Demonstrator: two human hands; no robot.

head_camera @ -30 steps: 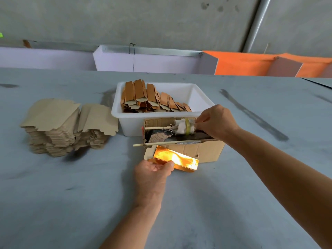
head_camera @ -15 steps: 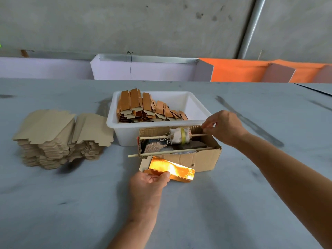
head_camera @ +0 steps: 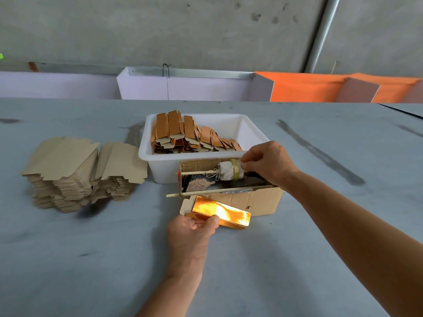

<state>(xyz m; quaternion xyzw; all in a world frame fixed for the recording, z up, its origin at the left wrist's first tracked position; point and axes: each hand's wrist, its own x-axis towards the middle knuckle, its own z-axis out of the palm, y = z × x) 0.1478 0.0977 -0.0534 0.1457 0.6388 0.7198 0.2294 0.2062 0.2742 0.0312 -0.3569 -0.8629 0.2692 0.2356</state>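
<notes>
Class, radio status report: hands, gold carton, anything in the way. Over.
Left grip holds gold carton, front of cardboard box. Right grip pinches cloth-wrapped stick atop box. White tub directly behind.

I read this as a small packaging workshop, a hand-assembly bench. The white rectangular plastic tub (head_camera: 164, 171) sits on a wide, scuffed grey worktable (head_camera: 68, 259), packed with rows of folded gold-faced card sleeves (head_camera: 174, 126). Left of the tub rises a stack of flat die-cut brown card blanks (head_camera: 68, 156). Just in front of it stands an open corrugated cardboard box (head_camera: 258, 200) carrying a white cloth-wound roller (head_camera: 225, 171). Behind the tub are lilac partition boards (head_camera: 194, 88), orange partition boards (head_camera: 304, 88), a bare grey concrete wall (head_camera: 160, 30) and 1 metal pipe (head_camera: 320, 35).
</notes>
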